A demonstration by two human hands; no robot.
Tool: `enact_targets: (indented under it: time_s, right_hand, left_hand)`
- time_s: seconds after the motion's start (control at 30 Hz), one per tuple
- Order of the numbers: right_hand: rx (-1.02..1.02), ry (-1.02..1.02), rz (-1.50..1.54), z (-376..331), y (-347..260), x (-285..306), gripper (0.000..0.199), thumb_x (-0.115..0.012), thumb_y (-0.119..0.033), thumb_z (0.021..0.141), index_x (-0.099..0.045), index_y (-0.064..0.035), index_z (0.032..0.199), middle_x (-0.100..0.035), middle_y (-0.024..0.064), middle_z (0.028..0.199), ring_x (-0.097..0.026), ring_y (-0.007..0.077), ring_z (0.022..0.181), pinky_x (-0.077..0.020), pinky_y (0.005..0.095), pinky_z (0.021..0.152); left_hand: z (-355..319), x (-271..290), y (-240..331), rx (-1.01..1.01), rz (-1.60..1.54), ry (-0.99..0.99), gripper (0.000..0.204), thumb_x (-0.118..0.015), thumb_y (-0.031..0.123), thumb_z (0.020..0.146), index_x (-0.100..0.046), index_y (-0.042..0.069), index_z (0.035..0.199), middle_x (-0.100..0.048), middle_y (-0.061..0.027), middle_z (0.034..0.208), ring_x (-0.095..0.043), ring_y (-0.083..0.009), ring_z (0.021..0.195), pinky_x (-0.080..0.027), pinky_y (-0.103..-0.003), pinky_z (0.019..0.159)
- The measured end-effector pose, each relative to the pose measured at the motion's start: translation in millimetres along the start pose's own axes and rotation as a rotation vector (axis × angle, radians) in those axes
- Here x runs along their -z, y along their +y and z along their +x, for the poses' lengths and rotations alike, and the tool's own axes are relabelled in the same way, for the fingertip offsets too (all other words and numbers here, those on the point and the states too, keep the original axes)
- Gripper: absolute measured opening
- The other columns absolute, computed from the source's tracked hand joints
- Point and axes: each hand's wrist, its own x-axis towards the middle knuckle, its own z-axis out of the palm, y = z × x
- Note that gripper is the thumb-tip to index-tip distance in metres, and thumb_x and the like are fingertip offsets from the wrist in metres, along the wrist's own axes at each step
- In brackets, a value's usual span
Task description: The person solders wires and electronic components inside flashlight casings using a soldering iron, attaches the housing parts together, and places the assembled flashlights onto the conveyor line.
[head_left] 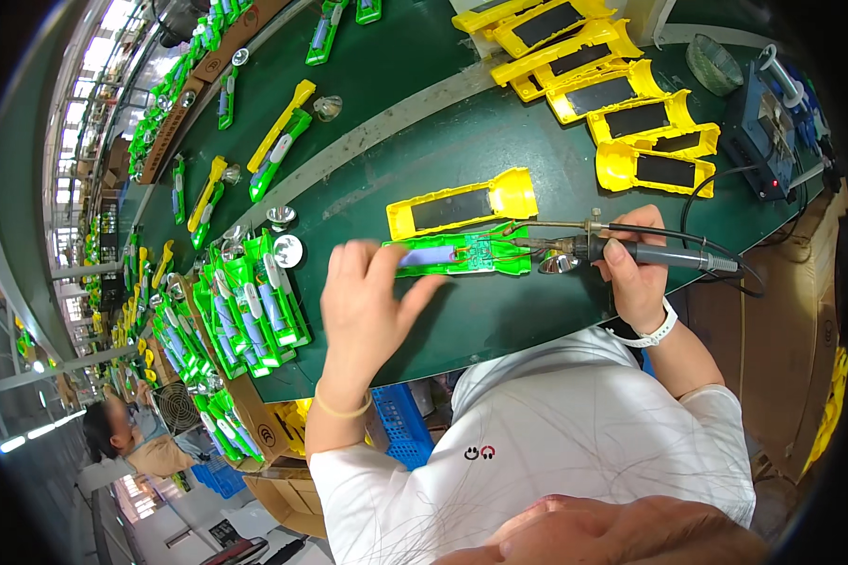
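A green flashlight housing (512,265) lies open on the green bench in front of me, with a lilac battery (430,256) and a small green circuit board (481,252) inside. My left hand (363,306) curls its fingers over the housing's left end, thumb apart below it. In my right hand (639,273) is a grey-handled soldering iron (664,255) with a thin metal feed tube; its tip points left over the board's right end. A shiny reflector (557,263) sits just right of the housing. Behind it rests a yellow half shell (513,194) with a dark panel.
Several yellow half shells (622,168) overlap at the back right, beside a blue soldering station (756,141) and a glass bowl (713,64). Green housings (271,306) crowd the left side. A conveyor strip with more parts runs beyond a grey rail (386,121). Another person (151,443) sits far left.
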Motion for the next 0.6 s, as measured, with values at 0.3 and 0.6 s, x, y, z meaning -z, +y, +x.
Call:
enact_targets:
  time_s: [0.3,0.6]
  right_hand:
    - [-0.093,-0.020,0.068,-2,7,-7,0.026,-0.065,-0.007,0.089,-0.041,-0.0061,0.100,-0.056,0.0047,0.076,-0.049,0.0055,0.056,-0.0405,0.0199,0.049]
    - [-0.004,-0.088,-0.132,-2,11,-3,0.021,-0.065,-0.002,0.088,-0.046,-0.0035,0.096,-0.055,0.0012,0.076,-0.050,0.0036,0.060,-0.0399,0.0193,0.052]
  left_hand:
    - [-15,-18,1,0.075,-0.534,-0.133,0.020,-0.076,0.003,0.073,-0.072,0.004,0.092,-0.058,-0.0058,0.079,-0.057,-0.0195,0.076,-0.047,-0.030,0.064]
    - [3,-41,-3,-0.381,-0.264,0.006,0.028,-0.071,0.001,0.067,-0.069,0.005,0.095,-0.062,-0.0061,0.085,-0.063,-0.0236,0.087,-0.053,-0.034,0.071]
